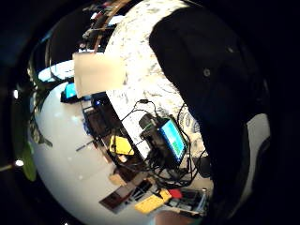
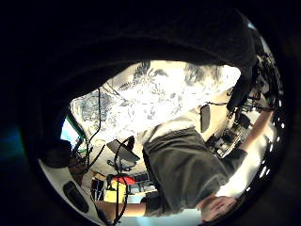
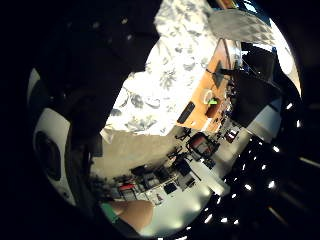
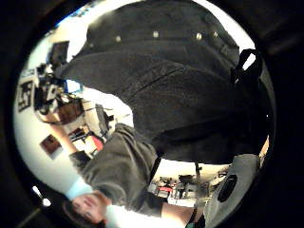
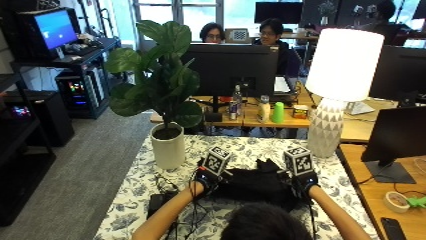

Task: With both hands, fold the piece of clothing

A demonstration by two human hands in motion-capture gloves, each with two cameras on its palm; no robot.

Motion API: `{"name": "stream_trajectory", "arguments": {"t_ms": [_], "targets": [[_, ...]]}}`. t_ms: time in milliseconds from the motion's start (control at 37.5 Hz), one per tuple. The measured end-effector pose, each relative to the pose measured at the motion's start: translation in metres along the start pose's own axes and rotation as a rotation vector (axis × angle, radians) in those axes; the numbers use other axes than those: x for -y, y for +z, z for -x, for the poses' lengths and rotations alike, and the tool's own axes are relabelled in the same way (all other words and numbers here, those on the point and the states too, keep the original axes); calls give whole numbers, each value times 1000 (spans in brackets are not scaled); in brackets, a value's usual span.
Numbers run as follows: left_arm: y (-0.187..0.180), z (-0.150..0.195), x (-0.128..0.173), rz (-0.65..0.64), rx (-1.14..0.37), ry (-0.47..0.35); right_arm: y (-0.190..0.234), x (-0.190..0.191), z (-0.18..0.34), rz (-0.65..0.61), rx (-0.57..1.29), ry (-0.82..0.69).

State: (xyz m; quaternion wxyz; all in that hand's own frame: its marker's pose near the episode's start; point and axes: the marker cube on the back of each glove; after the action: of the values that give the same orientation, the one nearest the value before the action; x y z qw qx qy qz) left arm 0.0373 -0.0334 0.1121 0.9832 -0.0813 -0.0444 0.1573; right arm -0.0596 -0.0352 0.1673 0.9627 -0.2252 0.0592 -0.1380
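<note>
Black cloth, the piece of clothing [image 5: 256, 182], lies bunched on the floral tablecloth [image 5: 146, 177] just in front of the potted plant [image 5: 166, 100], on the person's side of it and toward the white lamp [image 5: 336, 85], which stands beyond the plant's far flank. It sits between the two gloved hands, and that placing suits the task: with one hand at each end the garment can be lifted or spread evenly before a fold is laid in. The left hand [image 5: 205, 176] is at the end of the garment nearer the plant's pot, and the right hand [image 5: 301, 179] is at the end nearer the lamp's base; both touch the cloth's edges. From the outside view the fingers of both hands are tucked into or under the dark fabric, so I cannot tell how far they are curled or whether either hand truly pinches the cloth. The right hand's thumb side palm view is largely filled by the garment [image 4: 166, 95], its row of pale snaps showing, which puts it close to that palm but not surely held. The left hand's palm views likewise show dark cloth [image 1: 211, 79] close by over the patterned tablecloth [image 1: 140, 47]. I judge the fold is only starting, since the garment looks crumpled rather than squared.
</note>
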Motion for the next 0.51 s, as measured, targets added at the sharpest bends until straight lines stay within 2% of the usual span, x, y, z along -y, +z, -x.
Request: {"name": "stream_trajectory", "arguments": {"t_ms": [53, 133, 240, 346, 426, 506], "targets": [[-9, 9, 15, 13, -9, -44, -17, 20, -8, -52, -8, 16], [-23, 19, 36, 38, 1, -137, -44, 55, -19, -136, -46, 123], [-38, 26, 34, 72, 85, -304, -66, 76, -11, -198, -94, 201], [-27, 31, 73, 33, 107, -318, -62, 104, 1, -219, -76, 169], [-12, 35, 98, 51, 131, -351, -54, 133, -3, -317, -70, 217], [-4, 44, 106, 84, 260, -524, -53, 153, -17, -518, -72, 296]]}}
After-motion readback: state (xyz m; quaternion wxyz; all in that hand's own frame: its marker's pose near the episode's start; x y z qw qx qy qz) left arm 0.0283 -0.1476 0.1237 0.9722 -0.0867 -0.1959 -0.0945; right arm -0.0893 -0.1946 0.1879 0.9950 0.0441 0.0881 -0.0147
